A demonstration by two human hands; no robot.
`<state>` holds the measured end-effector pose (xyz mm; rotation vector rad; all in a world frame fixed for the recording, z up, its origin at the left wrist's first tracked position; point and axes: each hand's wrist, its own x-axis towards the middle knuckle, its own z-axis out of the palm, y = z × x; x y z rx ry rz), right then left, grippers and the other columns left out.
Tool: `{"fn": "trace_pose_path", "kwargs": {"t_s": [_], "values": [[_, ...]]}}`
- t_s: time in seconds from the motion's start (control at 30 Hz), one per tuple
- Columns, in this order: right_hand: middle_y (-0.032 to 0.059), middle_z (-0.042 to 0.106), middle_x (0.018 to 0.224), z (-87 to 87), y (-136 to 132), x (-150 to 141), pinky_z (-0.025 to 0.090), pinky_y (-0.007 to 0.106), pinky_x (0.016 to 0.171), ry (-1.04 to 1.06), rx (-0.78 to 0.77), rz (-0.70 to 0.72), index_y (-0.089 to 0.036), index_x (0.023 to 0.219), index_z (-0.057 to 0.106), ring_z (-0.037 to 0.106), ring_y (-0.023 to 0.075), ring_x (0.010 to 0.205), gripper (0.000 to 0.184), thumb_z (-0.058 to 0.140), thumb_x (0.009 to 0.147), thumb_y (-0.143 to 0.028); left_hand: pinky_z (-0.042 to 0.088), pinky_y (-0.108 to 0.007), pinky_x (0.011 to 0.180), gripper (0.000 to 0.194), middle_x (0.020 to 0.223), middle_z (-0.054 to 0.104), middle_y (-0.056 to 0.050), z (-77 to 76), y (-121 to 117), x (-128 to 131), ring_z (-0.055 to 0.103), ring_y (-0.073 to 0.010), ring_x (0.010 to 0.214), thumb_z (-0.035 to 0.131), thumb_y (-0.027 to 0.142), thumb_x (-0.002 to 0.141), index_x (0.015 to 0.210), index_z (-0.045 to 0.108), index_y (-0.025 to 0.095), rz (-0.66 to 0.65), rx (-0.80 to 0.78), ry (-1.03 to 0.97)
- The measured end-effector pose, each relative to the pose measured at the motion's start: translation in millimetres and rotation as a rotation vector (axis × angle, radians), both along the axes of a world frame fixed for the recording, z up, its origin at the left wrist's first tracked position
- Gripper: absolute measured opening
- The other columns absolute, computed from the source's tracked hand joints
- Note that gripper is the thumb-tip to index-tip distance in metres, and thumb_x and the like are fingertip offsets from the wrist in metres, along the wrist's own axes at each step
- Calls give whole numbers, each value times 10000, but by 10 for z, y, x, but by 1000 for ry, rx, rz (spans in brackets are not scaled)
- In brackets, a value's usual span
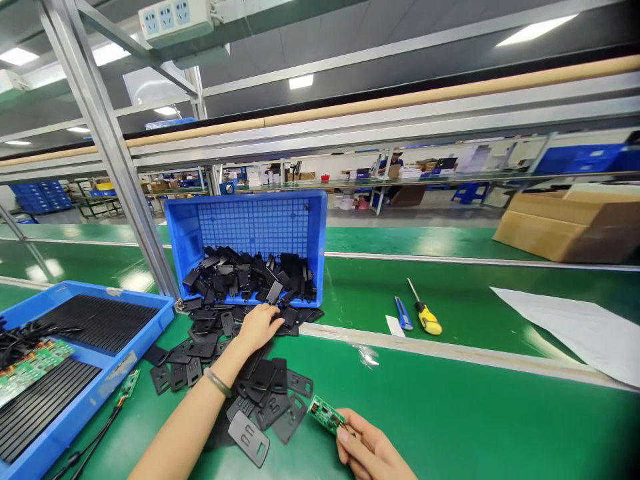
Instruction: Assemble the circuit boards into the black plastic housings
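My left hand (260, 327) reaches forward onto a pile of flat black plastic parts (235, 373) spilled on the green bench, its fingers curled down over the pieces near the mouth of a tipped blue crate (250, 227). Whether it grips one is hidden. My right hand (367, 450) sits at the bottom edge, fingers pinched on a small green circuit board (326, 415) held just right of the pile.
A blue tray (95, 400) at the left holds black ribbed sheets, cables and green boards. A yellow-handled screwdriver (425, 313), a blue cutter (403, 313), a white sheet (580, 327) and a cardboard box (565, 227) lie to the right. A metal frame post (120, 167) stands left.
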<state>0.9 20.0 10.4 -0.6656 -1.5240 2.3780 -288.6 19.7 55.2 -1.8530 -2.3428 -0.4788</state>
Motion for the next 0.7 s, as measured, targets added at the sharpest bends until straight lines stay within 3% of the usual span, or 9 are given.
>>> {"fn": "trace_pose_path", "kwargs": {"t_s": [0.13,0.23,0.37,0.47,0.53,0.6,0.7], "values": [[-84,301,574,12,-9,19,122,166,377,12,53,-55,-196,904,583,150,35,444,469,678,708,-612,445,-432,882,406,986,645,-169,-98,298,246,562,-317,1012,555,432,855,1113,581,120,1,-21,36],[-80,300,575,13,-15,39,181,178,397,-20,111,-70,-179,912,597,191,39,441,491,639,722,-630,456,-441,865,331,948,658,-167,-125,238,282,578,-322,982,594,305,826,1098,589,116,-3,-41,34],[-69,333,590,15,-61,60,211,195,430,-49,165,-73,-158,893,592,252,49,453,475,607,741,-607,448,-376,924,461,1136,620,-127,-53,-202,184,568,-263,1063,540,177,825,1281,474,166,21,17,7],[-59,363,605,28,-99,51,231,203,448,-55,218,-8,-156,856,576,290,56,459,437,553,777,-585,425,-370,974,514,1266,525,-156,43,-653,80,522,-243,1151,389,211,906,1405,289,135,120,130,-9],[-47,381,641,46,-94,20,265,207,453,-62,291,41,-163,821,564,319,66,471,407,517,797,-567,401,-383,1010,515,1282,505,-165,88,-934,-47,500,-241,1182,326,282,935,1417,256,114,203,213,-52],[-30,402,688,71,-51,-42,319,220,465,-71,417,77,-173,791,560,361,87,501,365,483,816,-529,376,-413,1039,520,1290,507,-164,108,-1167,-247,490,-253,1200,314,341,932,1398,300,112,289,269,-111],[9,482,750,117,76,-194,415,273,587,-88,736,60,-186,785,586,476,148,632,276,436,848,-409,370,-463,1041,506,1318,508,-160,101,-1409,-608,497,-277,1204,310,358,911,1357,373,127,376,277,-159]]}}
